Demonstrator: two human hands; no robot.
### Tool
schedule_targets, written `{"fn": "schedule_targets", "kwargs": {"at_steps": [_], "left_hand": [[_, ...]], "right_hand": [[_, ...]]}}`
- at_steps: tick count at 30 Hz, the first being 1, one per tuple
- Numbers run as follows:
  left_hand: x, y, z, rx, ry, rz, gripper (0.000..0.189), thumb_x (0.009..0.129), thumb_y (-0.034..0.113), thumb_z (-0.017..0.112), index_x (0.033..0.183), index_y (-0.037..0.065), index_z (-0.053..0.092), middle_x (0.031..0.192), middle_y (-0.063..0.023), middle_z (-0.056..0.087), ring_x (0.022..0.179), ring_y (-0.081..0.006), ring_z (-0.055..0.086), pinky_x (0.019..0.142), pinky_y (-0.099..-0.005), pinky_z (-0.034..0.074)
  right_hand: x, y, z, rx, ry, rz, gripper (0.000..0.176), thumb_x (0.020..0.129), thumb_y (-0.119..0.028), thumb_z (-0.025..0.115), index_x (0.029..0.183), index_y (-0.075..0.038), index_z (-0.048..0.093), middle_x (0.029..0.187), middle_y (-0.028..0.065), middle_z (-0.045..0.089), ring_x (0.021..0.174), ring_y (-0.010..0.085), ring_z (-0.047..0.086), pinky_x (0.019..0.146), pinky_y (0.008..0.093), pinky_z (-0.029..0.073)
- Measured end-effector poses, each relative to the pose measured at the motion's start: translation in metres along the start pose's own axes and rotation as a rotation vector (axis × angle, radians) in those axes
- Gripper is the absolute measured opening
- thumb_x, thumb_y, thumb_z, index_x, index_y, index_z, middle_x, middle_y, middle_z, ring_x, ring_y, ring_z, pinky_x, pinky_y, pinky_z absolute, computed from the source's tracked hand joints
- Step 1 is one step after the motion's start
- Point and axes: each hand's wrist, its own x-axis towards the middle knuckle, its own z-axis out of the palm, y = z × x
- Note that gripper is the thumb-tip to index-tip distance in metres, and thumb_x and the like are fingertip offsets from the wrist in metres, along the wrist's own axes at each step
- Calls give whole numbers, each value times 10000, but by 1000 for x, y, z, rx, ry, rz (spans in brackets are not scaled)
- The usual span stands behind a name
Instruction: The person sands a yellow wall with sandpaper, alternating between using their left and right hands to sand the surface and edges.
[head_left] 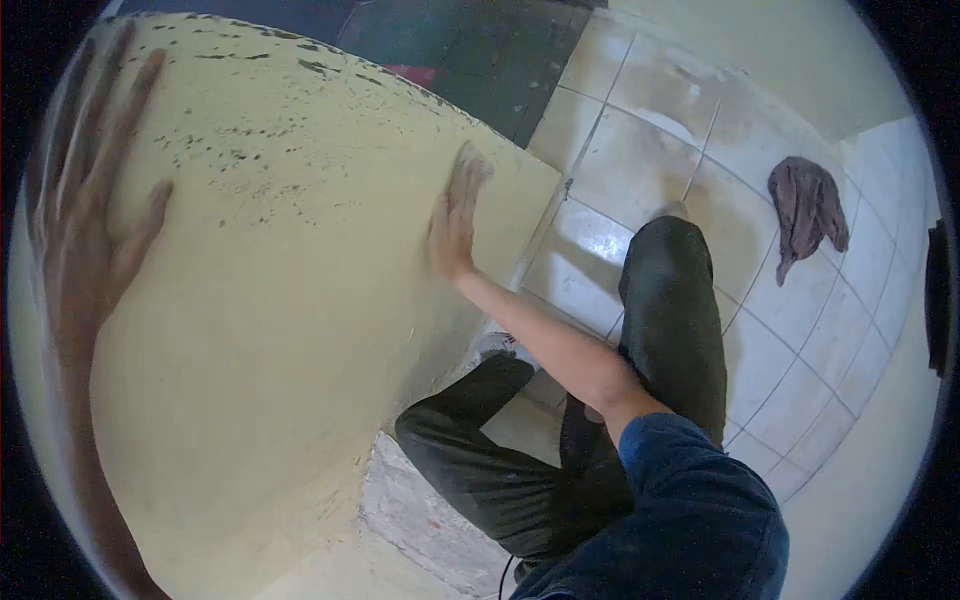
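Note:
My left hand (95,200) lies at the far left on a cream-painted wall (270,350), its fingers spread and thumb held apart. Dark flecks and chipped paint mark the wall between my hands and along its far edge. Near the wall's right edge, my right hand (458,215) is laid flat on the paint with its fingers stretched out. Its fingertips look pale and dusty; I cannot tell whether a thin piece lies beneath them.
White floor tiles (640,150) with brown stains and wet shine spread to the right. A crumpled brown cloth (808,210) lies on them. Past the wall's far edge is a dark green surface (465,60). My bent legs (670,310) are below, beside a bare plaster patch (420,515).

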Motion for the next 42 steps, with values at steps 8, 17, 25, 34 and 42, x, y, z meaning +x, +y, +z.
{"fn": "schedule_targets", "kwargs": {"at_steps": [8, 17, 25, 34, 42], "left_hand": [[77, 34, 27, -180, 135, 49, 662, 884, 375, 658, 1477, 231, 401, 1490, -109, 433, 1375, -290, 411, 1150, -429, 339], [88, 51, -31, -185, -127, 40, 573, 920, 390, 607, 1405, 108, 490, 1482, -155, 438, 1390, -329, 380, 1170, -450, 269], [93, 57, -24, -145, -119, 38, 594, 903, 409, 630, 1364, 49, 520, 1473, -169, 445, 1382, -327, 393, 1161, -444, 285], [92, 53, -17, -137, -78, 37, 607, 875, 391, 674, 1360, 57, 524, 1453, -164, 467, 1358, -326, 422, 1146, -437, 318], [92, 42, 11, -104, 67, 125, 530, 893, 355, 648, 1320, 55, 558, 1419, -152, 505, 1336, -320, 452, 1124, -436, 348]], "right_hand": [[44, -108, 14, -69, 79, -220, 628, 930, -70, 480, 1495, 45, 232, 1471, 267, 244, 1353, 445, 218, 1129, 522, 189], [37, -139, 36, -74, -29, -454, 626, 935, -51, 444, 1514, 29, 221, 1561, 281, 155, 1462, 455, 17, 1186, 525, 40], [33, -44, 21, -109, 178, 126, 608, 990, -86, 319, 1524, 75, 77, 1608, 252, 13, 1495, 384, -32, 1202, 474, -36], [6, -11, 37, 386, 197, -46, 662, 968, -35, 376, 1546, 11, 56, 1631, 158, 33, 1501, 344, -3, 1217, 466, -18], [-3, -161, 54, -30, -179, -526, 675, 956, -41, 368, 1535, 50, 34, 1621, 206, -23, 1489, 392, -61, 1206, 493, -32]]}}
